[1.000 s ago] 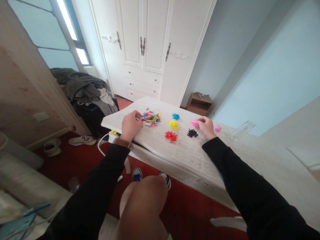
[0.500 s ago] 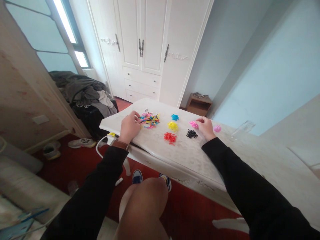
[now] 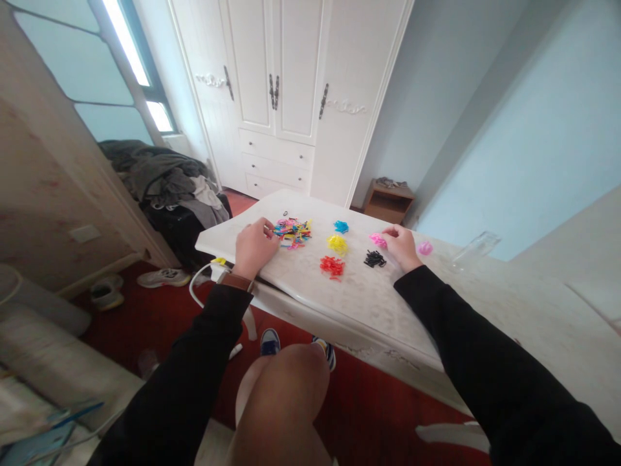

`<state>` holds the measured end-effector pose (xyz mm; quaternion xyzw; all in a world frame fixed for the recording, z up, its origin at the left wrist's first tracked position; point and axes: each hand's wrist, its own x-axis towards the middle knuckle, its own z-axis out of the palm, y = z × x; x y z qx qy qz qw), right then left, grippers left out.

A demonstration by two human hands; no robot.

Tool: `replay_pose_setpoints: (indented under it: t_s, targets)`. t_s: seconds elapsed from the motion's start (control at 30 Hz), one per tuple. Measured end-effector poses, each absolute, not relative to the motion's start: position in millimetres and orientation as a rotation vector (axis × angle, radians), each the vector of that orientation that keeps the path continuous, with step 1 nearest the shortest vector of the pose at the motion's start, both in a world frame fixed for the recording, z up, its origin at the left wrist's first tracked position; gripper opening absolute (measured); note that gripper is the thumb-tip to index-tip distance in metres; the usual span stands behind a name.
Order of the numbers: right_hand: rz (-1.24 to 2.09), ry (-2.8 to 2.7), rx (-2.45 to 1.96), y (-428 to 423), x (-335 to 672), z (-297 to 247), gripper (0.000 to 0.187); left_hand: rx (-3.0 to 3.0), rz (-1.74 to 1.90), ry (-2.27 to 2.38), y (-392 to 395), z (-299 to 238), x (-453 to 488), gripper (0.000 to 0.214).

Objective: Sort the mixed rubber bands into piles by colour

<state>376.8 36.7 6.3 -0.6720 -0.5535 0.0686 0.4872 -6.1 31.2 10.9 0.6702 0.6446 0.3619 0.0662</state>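
A mixed heap of small coloured pieces lies on the white table. My left hand rests at the heap's left edge, fingers curled onto it. Sorted little piles sit to the right: blue, yellow, red, black and pink. My right hand lies beside the pink pile, fingertips pinched at it. A second pink bit lies just right of that hand. What either hand holds is too small to make out.
A clear glass lies on its side at the table's right. A white wardrobe stands behind, a small wooden stand beside it. Clothes are piled on a dark case at left. My knee is below the table edge.
Both hands stay at the same piles; only the camera has shifted slightly. Fingers of the left hand move a little at the mixed heap.
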Motion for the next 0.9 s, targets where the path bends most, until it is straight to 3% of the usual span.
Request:
replay_pose_setpoints:
  t_s: [0.9]
  targets:
    - [0.164,-1.355,-1.631,35,375,8,0.002,2.119,1.283,1.728,38,0,-10,0.03]
